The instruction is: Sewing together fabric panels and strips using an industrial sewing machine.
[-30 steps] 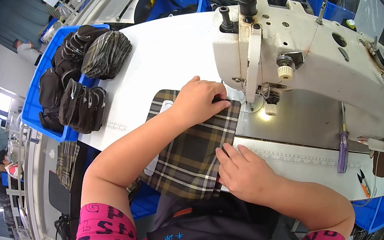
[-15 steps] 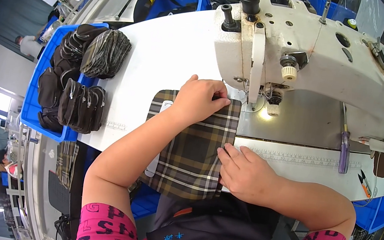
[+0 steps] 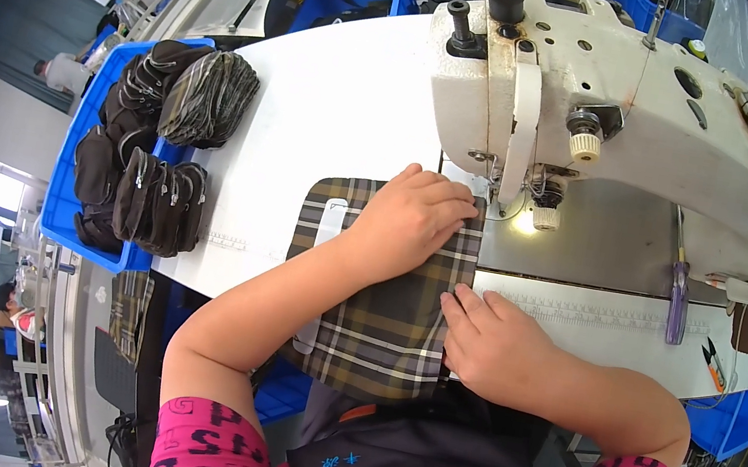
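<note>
A brown, black and white plaid fabric panel (image 3: pixel 379 319) with rounded corners lies on the white sewing table. A white strip (image 3: pixel 329 226) lies along its left part, partly under my left forearm. My left hand (image 3: pixel 411 220) rests palm down on the panel's far part, fingers stretched toward the far right corner beside the presser foot (image 3: pixel 503 206). My right hand (image 3: pixel 499 345) lies at the panel's right edge nearer me, its fingertips touching the fabric and its thumb hidden. The pale sewing machine (image 3: pixel 652 112) stands just beyond the panel and to the right.
At left, a blue bin (image 3: pixel 66 182) holds stacked dark zippered pouches (image 3: pixel 163 203) and plaid pieces (image 3: pixel 211 97). A purple-handled screwdriver (image 3: pixel 678 299) and orange-handled thread snips (image 3: pixel 715 365) lie at right. A printed ruler scale (image 3: pixel 598 316) runs along the table. Other people sit in the background.
My left hand has gone from a pinch at the panel's far edge to fingers laid out flat near the corner. The whole view has shifted slightly; my right hand stays at the right edge.
</note>
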`<state>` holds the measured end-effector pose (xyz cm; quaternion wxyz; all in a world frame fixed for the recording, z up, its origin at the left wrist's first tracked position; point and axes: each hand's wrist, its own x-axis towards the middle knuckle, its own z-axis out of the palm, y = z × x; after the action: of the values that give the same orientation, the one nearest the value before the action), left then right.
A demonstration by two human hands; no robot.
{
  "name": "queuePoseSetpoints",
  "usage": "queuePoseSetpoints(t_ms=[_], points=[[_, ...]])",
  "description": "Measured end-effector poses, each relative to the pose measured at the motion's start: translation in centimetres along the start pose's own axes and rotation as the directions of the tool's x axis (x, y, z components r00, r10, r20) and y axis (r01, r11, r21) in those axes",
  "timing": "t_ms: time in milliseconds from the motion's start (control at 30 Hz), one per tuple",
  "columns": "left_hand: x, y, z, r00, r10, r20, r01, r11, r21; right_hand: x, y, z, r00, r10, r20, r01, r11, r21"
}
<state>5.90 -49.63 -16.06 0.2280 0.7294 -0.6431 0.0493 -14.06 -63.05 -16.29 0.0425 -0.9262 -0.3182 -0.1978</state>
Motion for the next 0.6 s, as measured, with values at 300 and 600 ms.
queuePoseSetpoints(t_ms=[300, 600], points=[[-0.3, 1.1, 0.2, 1.0, -0.021, -0.01, 0.021, 1.0, 0.023, 0.0, 0.7, -1.6, 0.997, -0.002, 0.083, 0.003, 1.0, -0.006], [0.2, 0.7, 0.5, 1.0, -0.011, -0.009, 0.011, 1.0, -0.002, -0.2, 0.9, -1.5, 0.996, 0.015, 0.087, -0.012, 1.0, -0.028]])
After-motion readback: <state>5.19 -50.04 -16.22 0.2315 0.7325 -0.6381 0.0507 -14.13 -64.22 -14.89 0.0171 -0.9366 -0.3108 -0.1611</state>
